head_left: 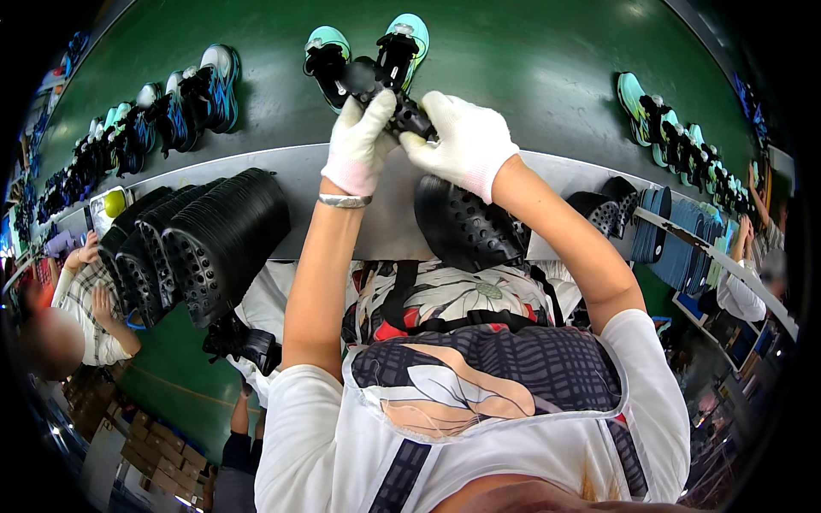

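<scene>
Black perforated strap piece pinched between white knit-gloved left hand and right hand, fingers closed.

Stacked black perforated insoles; teal shoes along green conveyor belt.

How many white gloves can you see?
2. The left glove and the right glove are on the person's hands, both holding a black shoe part over the green belt.
</scene>
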The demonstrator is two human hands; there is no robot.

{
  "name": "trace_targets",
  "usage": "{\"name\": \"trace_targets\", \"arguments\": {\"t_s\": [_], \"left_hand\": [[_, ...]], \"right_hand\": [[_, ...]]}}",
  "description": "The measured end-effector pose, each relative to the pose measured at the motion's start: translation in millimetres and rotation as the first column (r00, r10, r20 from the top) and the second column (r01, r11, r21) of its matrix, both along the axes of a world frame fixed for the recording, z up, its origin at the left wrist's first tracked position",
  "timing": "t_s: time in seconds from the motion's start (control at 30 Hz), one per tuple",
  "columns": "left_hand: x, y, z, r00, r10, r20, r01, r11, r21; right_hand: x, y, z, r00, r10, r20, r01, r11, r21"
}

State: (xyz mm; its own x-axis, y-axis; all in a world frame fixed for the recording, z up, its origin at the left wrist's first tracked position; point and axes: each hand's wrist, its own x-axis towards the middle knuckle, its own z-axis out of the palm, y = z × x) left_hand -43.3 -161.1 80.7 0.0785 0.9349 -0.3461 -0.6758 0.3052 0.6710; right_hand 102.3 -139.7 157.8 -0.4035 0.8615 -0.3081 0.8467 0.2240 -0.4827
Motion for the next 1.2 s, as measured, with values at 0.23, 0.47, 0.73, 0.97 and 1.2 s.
{"name": "trace_targets", "arguments": {"t_s": [0.23, 0.47, 0.73, 0.97, 1.2], "left_hand": [[-19, 13, -11, 0.936, -0.248, -0.25, 0.226, 0.968, -0.112], [-30, 28, -76, -0.023, 0.147, -0.989, 0.544, 0.832, 0.111], [44, 34, -91, 0.13, 0.026, -0.991, 0.508, 0.857, 0.089], [23, 38, -127, 0.101, 0.03, -0.994, 0.49, 0.869, 0.076], [36, 57, -131, -0.139, -0.111, -0.984, 0.536, 0.827, -0.169]], "right_hand": [[13, 18, -9, 0.982, -0.064, -0.176, 0.042, 0.992, -0.123], [39, 39, -26, 0.992, -0.116, -0.049, 0.099, 0.96, -0.261], [62, 72, -40, 0.995, -0.081, 0.049, 0.095, 0.867, -0.489], [6, 108, -47, 0.952, 0.153, 0.266, -0.052, 0.934, -0.352], [-47, 117, -75, 0.872, 0.09, 0.48, -0.064, 0.995, -0.071]]}}
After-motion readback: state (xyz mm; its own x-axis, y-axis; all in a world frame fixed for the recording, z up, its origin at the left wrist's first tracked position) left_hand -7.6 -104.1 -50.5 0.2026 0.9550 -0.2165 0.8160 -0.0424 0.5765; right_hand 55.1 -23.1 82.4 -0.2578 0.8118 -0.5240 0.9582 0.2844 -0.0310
